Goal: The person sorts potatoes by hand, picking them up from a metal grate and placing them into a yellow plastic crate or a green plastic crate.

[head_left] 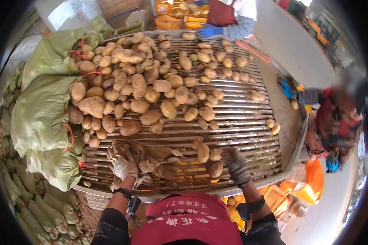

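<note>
My left hand, in a pale striped work glove, is at the near left of a slatted metal sorting table. Its fingers are closed on a crumpled brown cloth that lies over the slats. My right hand, in a dark, dirty glove, is smeared by motion, so its fingers cannot be made out. Just left of it lie a few potatoes, one dark and round potato among them. Beyond both hands a large heap of potatoes covers the far left slats.
Full green mesh sacks with red ties line the table's left side. More packed sacks lie below. Across the table, a person's blue-gloved hand rests near the far edge. Another person stands at the right, near orange bags.
</note>
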Demonstrator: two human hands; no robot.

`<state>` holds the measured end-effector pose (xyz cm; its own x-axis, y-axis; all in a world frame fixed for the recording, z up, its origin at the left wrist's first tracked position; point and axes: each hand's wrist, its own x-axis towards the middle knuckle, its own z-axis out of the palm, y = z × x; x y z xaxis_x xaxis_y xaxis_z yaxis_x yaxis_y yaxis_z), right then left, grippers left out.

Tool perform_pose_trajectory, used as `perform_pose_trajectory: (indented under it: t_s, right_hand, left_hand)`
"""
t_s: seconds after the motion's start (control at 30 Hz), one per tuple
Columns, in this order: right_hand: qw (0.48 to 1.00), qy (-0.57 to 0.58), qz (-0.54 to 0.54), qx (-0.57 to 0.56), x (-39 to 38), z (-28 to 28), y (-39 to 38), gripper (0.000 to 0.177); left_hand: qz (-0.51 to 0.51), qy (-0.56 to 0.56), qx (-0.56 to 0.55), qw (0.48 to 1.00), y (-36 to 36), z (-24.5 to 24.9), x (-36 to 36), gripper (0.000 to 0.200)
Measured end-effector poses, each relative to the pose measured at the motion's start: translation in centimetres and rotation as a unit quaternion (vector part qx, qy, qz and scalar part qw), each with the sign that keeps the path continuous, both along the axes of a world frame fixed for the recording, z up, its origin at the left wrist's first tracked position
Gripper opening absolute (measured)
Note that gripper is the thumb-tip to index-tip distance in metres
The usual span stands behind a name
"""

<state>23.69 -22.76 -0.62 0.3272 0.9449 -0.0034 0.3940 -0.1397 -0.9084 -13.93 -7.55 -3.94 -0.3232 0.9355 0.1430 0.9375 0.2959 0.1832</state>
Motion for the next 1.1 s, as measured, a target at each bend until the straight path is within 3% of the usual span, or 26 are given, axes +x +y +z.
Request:
perform_pose_trajectory:
  t_s: [0.03, 0.1, 0.13, 0.2, 0.27, 0.33, 0.5, 0.53, 0.57, 0.63, 0.7, 0.73, 0.77, 0.83, 0.9, 0.97, 1.03, 1.1]
  right_hand:
    - [0.997, -0.05, 0.063, -0.018, -1.6, 0.4, 2.7, 0.029]
    - [0.974, -0.138, 0.176, 0.024, -5.3, 3.9, 8.7, 0.048]
    - [0.956, -0.205, 0.206, 0.044, -6.1, 3.2, 11.2, 0.062]
    - [0.946, -0.238, 0.218, 0.026, -8.1, 3.6, 16.8, 0.069]
    - [0.932, -0.266, 0.243, -0.035, -9.7, 4.9, 22.3, 0.07]
    - [0.857, -0.39, 0.286, -0.179, -11.1, 3.4, 27.8, 0.07]
    - [0.84, -0.426, 0.303, -0.144, -12.3, 1.1, 28.7, 0.066]
    - [0.86, -0.39, 0.313, -0.099, -11.4, 0.0, 28.3, 0.063]
    - [0.879, -0.34, 0.311, -0.121, -10.5, 1.5, 27.1, 0.066]
    - [0.937, -0.261, 0.233, -0.009, -8.0, -0.4, 23.7, 0.064]
    - [0.976, 0.044, 0.187, -0.101, -4.8, 3.2, 18.5, 0.056]
    - [0.941, 0.283, 0.17, -0.071, -2.5, 2.7, 15.4, 0.053]
    - [0.852, 0.503, 0.144, -0.029, -0.2, 2.3, 12.0, 0.052]
    - [0.803, 0.594, 0.046, -0.012, 3.0, 3.3, 4.8, 0.052]
    - [0.84, 0.537, -0.057, 0.051, 4.6, 2.1, -2.3, 0.059]
    - [0.852, 0.499, -0.118, 0.105, 5.4, -0.1, -10.3, 0.043]
    - [0.947, 0.26, -0.19, 0.021, 4.7, -2.3, -18.4, 0.041]
    - [0.923, 0.286, -0.255, -0.034, 2.4, -0.6, -22.5, 0.043]
  left_hand:
    - [0.007, 0.021, -0.007, 1.0, -0.1, 0.6, 0.4, 0.066]
    - [0.0, 0.04, -0.021, 0.999, -0.1, 0.2, 0.1, 0.066]
    - [0.012, 0.037, -0.026, 0.999, -0.1, 0.3, 0.1, 0.066]
    - [-0.005, 0.035, -0.024, 0.999, -0.1, 0.8, 0.3, 0.068]
    - [-0.001, 0.031, -0.027, 0.999, -0.1, 0.7, 0.2, 0.068]
    - [0.005, 0.006, -0.065, 0.998, -0.1, 1.4, 0.4, 0.068]
    - [-0.012, 0.091, -0.007, 0.996, -0.1, 0.3, 0.2, 0.068]
    - [0.015, 0.016, -0.079, 0.997, 0.0, 1.8, 0.8, 0.068]
    - [0.016, 0.023, -0.099, 0.995, 0.0, 1.9, 0.8, 0.069]
    - [0.004, 0.057, -0.037, 0.998, -0.1, 0.9, 0.6, 0.069]
    - [-0.003, 0.052, -0.026, 0.998, -0.2, 0.9, 0.6, 0.068]
    - [-0.002, 0.034, -0.022, 0.999, -0.2, 1.1, 0.7, 0.068]
    - [-0.005, 0.029, -0.007, 1.0, -0.2, 1.3, 0.9, 0.067]
    - [-0.02, 0.03, 0.018, 0.999, -0.2, 0.1, 0.3, 0.067]
    - [-0.021, 0.029, 0.005, 0.999, -0.3, 0.7, 0.7, 0.066]
    - [-0.027, 0.048, 0.014, 0.998, -0.2, -0.8, -0.2, 0.065]
    - [-0.058, 0.059, 0.06, 0.995, 0.0, -1.6, -0.9, 0.064]
    - [-0.021, 0.039, -0.02, 0.999, -0.3, 0.6, 0.6, 0.063]
